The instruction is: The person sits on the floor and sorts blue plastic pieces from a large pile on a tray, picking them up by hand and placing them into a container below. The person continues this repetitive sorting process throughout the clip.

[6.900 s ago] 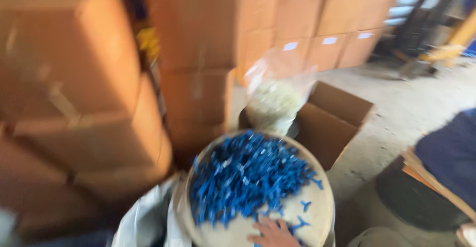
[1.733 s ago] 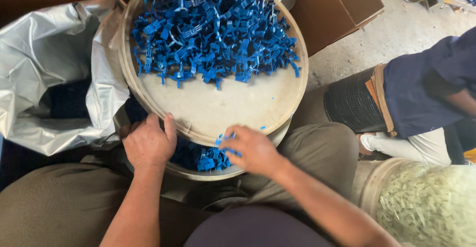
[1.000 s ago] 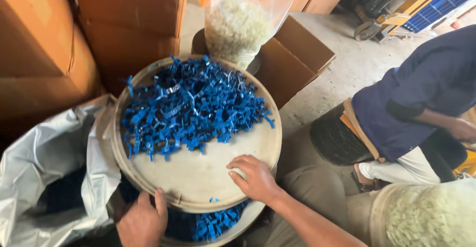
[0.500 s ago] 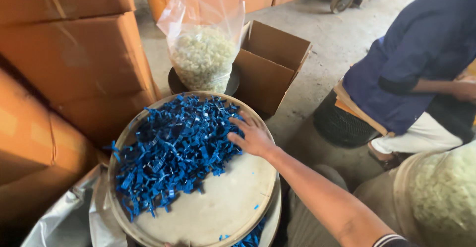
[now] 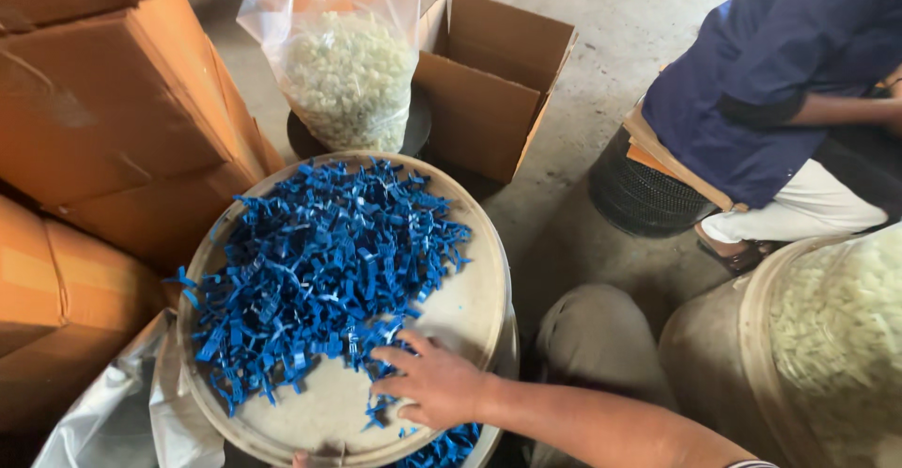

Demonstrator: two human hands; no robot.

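A round shallow tray (image 5: 470, 308) carries a heap of small blue plastic pieces (image 5: 319, 271) over its far and left part. My right hand (image 5: 427, 383) lies palm down on the tray's near side, fingers spread, fingertips on the nearest blue pieces and nothing gripped. Of my left hand only a sliver (image 5: 299, 459) shows at the tray's near rim, at the bottom edge of the view; its grip is hidden. More blue pieces (image 5: 442, 447) lie under the tray's near edge.
Stacked cardboard cartons (image 5: 103, 101) stand on the left. A clear bag of white pieces (image 5: 348, 73) and an open carton (image 5: 489, 83) are beyond the tray. A seated person in blue (image 5: 770, 83) is at right, above a tray of white pieces (image 5: 836, 336). A grey bag (image 5: 103, 421) lies lower left.
My right hand has come back from the far right side of the blue heap to the tray's near side. The view has dropped a little and the left hand has slipped almost out of it.
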